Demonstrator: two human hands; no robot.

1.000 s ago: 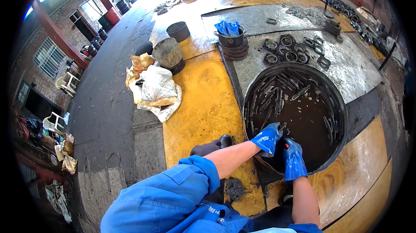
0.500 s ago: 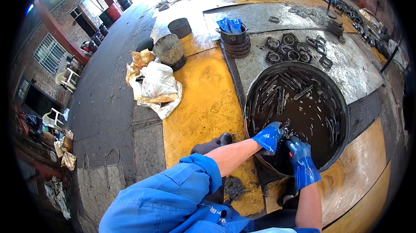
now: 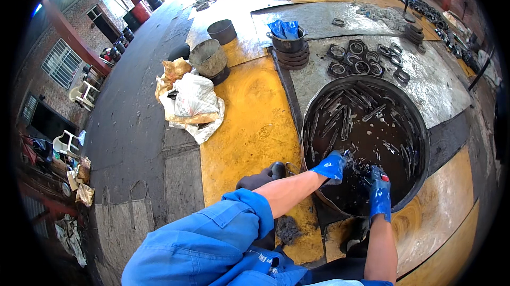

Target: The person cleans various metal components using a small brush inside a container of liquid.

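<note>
A large round metal tub holds dark brown liquid, with several dark, narrow strips lying in it, mostly along the far and right sides. Both my hands wear blue rubber gloves and are inside its near part. My left hand is curled at the left, its wet fingertips dark and glinting. To its right, my right hand reaches down with fingers bent toward the left one. Dark wet matter and splashes lie between them; whatever the fingers hold is hidden.
Behind the tub, several dark metal rings lie on a grey sheet. A pot with blue gloves sits on stacked rings. Left are a white sack and a bucket; a dark clump lies near my legs.
My right hand has shifted slightly right and turned, moving apart from my left. My left hand stays at nearly the same place, and the liquid between them is disturbed.
</note>
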